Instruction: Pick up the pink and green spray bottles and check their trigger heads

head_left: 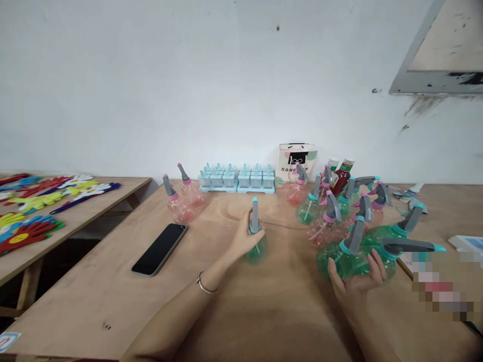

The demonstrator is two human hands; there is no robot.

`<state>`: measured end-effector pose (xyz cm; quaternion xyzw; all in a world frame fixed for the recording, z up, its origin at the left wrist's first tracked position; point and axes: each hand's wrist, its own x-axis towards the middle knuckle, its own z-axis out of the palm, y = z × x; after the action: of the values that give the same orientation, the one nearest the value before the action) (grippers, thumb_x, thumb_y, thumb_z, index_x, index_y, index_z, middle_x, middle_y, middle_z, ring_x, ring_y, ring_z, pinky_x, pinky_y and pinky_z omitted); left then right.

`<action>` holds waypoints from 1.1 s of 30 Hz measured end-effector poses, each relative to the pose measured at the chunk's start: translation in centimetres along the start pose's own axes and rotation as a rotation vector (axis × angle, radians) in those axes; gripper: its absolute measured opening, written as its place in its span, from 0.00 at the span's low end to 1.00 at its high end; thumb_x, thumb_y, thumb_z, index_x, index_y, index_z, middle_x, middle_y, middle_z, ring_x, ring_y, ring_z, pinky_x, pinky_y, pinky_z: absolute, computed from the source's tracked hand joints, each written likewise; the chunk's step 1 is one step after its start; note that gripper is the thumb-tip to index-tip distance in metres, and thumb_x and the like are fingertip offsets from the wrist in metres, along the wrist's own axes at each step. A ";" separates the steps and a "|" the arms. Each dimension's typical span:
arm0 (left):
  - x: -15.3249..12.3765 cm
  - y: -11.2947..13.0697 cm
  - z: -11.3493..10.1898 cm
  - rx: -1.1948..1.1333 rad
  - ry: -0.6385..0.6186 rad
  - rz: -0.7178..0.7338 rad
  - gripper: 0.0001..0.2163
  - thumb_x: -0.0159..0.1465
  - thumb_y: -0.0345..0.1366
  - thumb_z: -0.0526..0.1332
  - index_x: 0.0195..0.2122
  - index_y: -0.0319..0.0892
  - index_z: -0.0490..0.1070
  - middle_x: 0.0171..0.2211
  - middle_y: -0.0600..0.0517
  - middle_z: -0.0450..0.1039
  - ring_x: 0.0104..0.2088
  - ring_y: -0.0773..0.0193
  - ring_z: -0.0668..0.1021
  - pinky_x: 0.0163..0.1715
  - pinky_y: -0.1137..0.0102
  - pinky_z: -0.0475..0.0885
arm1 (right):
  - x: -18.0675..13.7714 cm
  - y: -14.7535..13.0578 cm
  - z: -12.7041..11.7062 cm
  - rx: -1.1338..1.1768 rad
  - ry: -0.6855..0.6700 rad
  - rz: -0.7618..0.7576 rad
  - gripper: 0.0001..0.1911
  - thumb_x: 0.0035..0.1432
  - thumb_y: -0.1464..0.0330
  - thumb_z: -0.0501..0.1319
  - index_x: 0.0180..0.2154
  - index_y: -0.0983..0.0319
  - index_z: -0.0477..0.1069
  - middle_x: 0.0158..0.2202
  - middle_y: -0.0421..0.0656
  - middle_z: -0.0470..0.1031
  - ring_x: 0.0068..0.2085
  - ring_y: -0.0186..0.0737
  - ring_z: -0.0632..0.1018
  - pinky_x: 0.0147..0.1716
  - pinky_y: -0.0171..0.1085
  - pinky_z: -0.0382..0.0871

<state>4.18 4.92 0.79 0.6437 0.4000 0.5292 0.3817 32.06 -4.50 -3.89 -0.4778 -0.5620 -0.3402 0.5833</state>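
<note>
My left hand [247, 236] is closed around the neck of a green spray bottle [256, 253] with a grey and turquoise head, upright in the middle of the table. At the right, my right hand [356, 284] curves its thumb and fingers round the front of another green spray bottle [328, 256]; how firmly it grips is hard to see. Against its fingers stands a green spray bottle whose grey nozzle [409, 245] points right. Several more green and pink spray bottles [320, 232] crowd behind that hand. Two pink spray bottles [180, 208] stand at the back left.
A black phone [159, 250] lies left of my left arm. Light-blue ice-pop moulds [237, 178] and a printed paper bag [296, 163] stand by the wall, near dark red bottles [342, 177]. Colourful felt hands [28, 234] cover another table at left. A pixelated patch lies far right.
</note>
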 end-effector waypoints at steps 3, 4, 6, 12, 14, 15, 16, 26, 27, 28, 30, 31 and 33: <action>0.4 0.0 -0.5 -0.006 0.037 0.037 0.30 0.54 0.35 0.66 0.59 0.44 0.63 0.58 0.42 0.68 0.50 0.55 0.76 0.50 0.62 0.70 | -0.7 -0.5 0.6 0.070 -0.158 0.265 0.48 0.51 0.62 0.70 0.66 0.61 0.47 0.60 0.57 0.60 0.61 0.63 0.66 0.56 0.64 0.66; 0.6 0.1 -0.7 -0.014 0.048 0.046 0.29 0.54 0.36 0.67 0.58 0.44 0.64 0.58 0.43 0.68 0.52 0.55 0.75 0.50 0.62 0.70 | -1.0 -1.0 0.6 0.115 -0.193 0.345 0.46 0.52 0.62 0.69 0.66 0.62 0.48 0.60 0.57 0.60 0.60 0.61 0.67 0.56 0.63 0.66; 0.9 0.6 -1.2 -0.042 0.055 0.042 0.28 0.53 0.36 0.68 0.56 0.44 0.66 0.56 0.43 0.70 0.53 0.55 0.74 0.49 0.64 0.71 | -1.6 -2.1 0.6 0.181 -0.288 0.431 0.44 0.53 0.62 0.68 0.65 0.61 0.51 0.60 0.55 0.63 0.59 0.59 0.70 0.57 0.60 0.67; 1.1 4.0 -2.8 -0.256 -0.008 -0.120 0.28 0.52 0.37 0.70 0.54 0.46 0.67 0.54 0.47 0.71 0.31 0.67 0.80 0.37 0.67 0.77 | -3.3 -5.0 2.4 0.358 -0.540 0.425 0.38 0.59 0.60 0.62 0.66 0.61 0.49 0.60 0.55 0.64 0.60 0.55 0.69 0.58 0.58 0.66; 1.0 5.3 -3.5 -0.369 -0.070 -0.208 0.27 0.52 0.39 0.70 0.53 0.44 0.68 0.54 0.45 0.72 0.30 0.65 0.81 0.33 0.68 0.77 | -3.5 -5.2 4.1 0.443 -0.593 0.425 0.37 0.60 0.60 0.61 0.65 0.61 0.49 0.60 0.55 0.64 0.61 0.54 0.69 0.58 0.56 0.67; 0.9 5.9 -3.8 -0.420 -0.118 -0.264 0.26 0.52 0.40 0.69 0.53 0.43 0.68 0.54 0.43 0.73 0.30 0.63 0.81 0.30 0.69 0.77 | -3.4 -5.1 5.1 0.473 -0.606 0.417 0.37 0.59 0.60 0.62 0.65 0.61 0.50 0.60 0.55 0.64 0.60 0.54 0.70 0.58 0.56 0.67; 0.9 6.2 -4.0 -0.465 -0.170 -0.323 0.26 0.53 0.42 0.69 0.52 0.42 0.69 0.53 0.42 0.74 0.29 0.62 0.81 0.27 0.70 0.76 | -3.3 -5.0 6.2 0.495 -0.615 0.409 0.37 0.59 0.60 0.62 0.64 0.61 0.51 0.60 0.55 0.65 0.60 0.54 0.70 0.59 0.56 0.66; -0.2 5.9 -3.0 -0.524 -0.255 -0.627 0.14 0.51 0.42 0.69 0.34 0.39 0.74 0.26 0.48 0.78 0.22 0.63 0.78 0.21 0.72 0.71 | -2.3 -4.0 10.0 0.575 -0.655 0.443 0.39 0.57 0.58 0.64 0.64 0.60 0.51 0.62 0.55 0.62 0.63 0.54 0.67 0.61 0.56 0.62; -0.6 6.1 -2.8 -0.507 -0.280 -0.622 0.13 0.52 0.42 0.69 0.33 0.39 0.73 0.24 0.49 0.77 0.21 0.63 0.77 0.21 0.72 0.71 | -2.4 -3.8 9.9 0.585 -0.667 0.449 0.39 0.57 0.57 0.64 0.64 0.60 0.51 0.62 0.55 0.62 0.63 0.54 0.67 0.61 0.56 0.62; -0.8 6.4 -2.7 -0.498 -0.314 -0.595 0.14 0.52 0.42 0.69 0.34 0.39 0.74 0.24 0.49 0.77 0.22 0.63 0.77 0.22 0.72 0.71 | -2.5 -3.7 9.8 0.593 -0.676 0.456 0.39 0.57 0.57 0.64 0.64 0.60 0.50 0.62 0.55 0.62 0.63 0.54 0.67 0.62 0.56 0.62; -1.0 6.9 -2.7 -0.494 -0.396 -0.532 0.16 0.52 0.43 0.69 0.39 0.40 0.74 0.24 0.49 0.77 0.22 0.64 0.77 0.22 0.72 0.71 | -2.6 -3.4 9.7 0.600 -0.689 0.471 0.40 0.57 0.57 0.64 0.64 0.60 0.50 0.62 0.55 0.62 0.63 0.54 0.67 0.62 0.57 0.61; -0.9 6.9 -2.8 -0.501 -0.432 -0.513 0.18 0.52 0.44 0.69 0.42 0.40 0.74 0.24 0.50 0.77 0.21 0.64 0.77 0.21 0.72 0.71 | -2.7 -3.2 9.7 0.599 -0.690 0.477 0.40 0.57 0.56 0.64 0.64 0.60 0.50 0.62 0.55 0.62 0.63 0.54 0.66 0.62 0.57 0.61; -0.5 6.7 -3.0 -0.541 -0.448 -0.495 0.21 0.52 0.44 0.68 0.46 0.40 0.73 0.26 0.50 0.78 0.22 0.63 0.77 0.21 0.72 0.71 | -2.8 -3.0 9.8 0.595 -0.689 0.481 0.40 0.57 0.56 0.64 0.64 0.60 0.50 0.62 0.55 0.62 0.63 0.54 0.67 0.62 0.57 0.61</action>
<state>1.94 2.08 7.19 0.5042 0.2963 0.3546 0.7295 25.59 3.35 -6.97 -0.4912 -0.6683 0.1552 0.5367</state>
